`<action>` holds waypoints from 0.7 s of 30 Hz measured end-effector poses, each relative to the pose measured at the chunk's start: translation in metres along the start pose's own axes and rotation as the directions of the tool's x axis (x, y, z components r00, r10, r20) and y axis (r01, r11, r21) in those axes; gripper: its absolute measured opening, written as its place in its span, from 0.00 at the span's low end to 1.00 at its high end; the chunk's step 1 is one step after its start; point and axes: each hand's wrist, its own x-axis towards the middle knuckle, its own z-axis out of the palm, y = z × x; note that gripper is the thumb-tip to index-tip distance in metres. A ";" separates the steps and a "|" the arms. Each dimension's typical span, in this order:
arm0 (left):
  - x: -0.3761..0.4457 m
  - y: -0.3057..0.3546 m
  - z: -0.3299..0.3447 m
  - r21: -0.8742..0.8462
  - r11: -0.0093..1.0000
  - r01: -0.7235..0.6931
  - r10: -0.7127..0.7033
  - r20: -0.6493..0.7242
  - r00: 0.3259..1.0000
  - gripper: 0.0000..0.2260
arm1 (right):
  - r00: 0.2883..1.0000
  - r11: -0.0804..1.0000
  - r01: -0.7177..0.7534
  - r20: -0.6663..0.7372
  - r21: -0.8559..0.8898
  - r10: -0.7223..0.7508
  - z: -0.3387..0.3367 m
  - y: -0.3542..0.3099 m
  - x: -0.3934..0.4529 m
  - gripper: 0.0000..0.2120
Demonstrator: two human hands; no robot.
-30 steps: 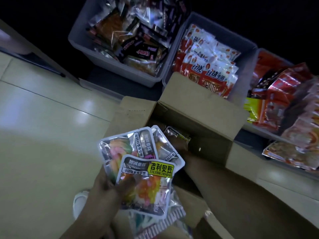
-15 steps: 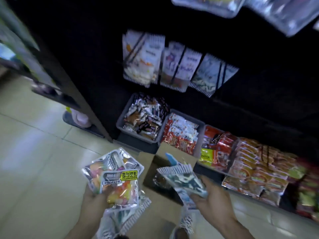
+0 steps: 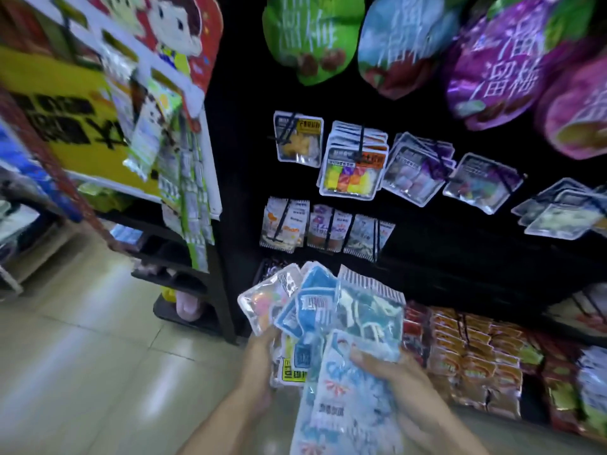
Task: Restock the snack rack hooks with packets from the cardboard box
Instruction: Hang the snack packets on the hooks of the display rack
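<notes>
Plastic packets in both hands

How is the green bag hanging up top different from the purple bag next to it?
The green bag is bright green; the purple bag is purple. The green bag hangs farther left; the purple bag hangs farther right and looks bigger from this angle. Both hang on the top row, are puffy, and carry big white writing.

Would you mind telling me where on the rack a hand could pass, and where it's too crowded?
Bare dark panel shows left of the single yellow-label packet and right of the striped packets, under the purple-label stacks. The upper hook rows overlap tightly. Both the left hand and right hand grip packets.
</notes>
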 end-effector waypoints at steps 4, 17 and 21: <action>-0.006 0.015 0.002 -0.065 0.998 -0.003 0.005 0.033 0.999 0.28 | 0.997 0.997 0.014 -0.072 -0.077 -0.020 0.007 -0.007 0.005 0.26; 0.019 0.018 0.039 0.055 0.998 -0.013 0.010 0.063 0.998 0.42 | 0.979 0.975 0.130 -0.130 -0.180 -0.155 -0.010 -0.025 0.028 0.47; 0.022 0.012 0.058 0.015 1.000 0.012 -0.012 0.000 1.000 0.35 | 0.967 0.970 0.170 -0.160 -0.172 -0.198 -0.034 -0.023 0.030 0.42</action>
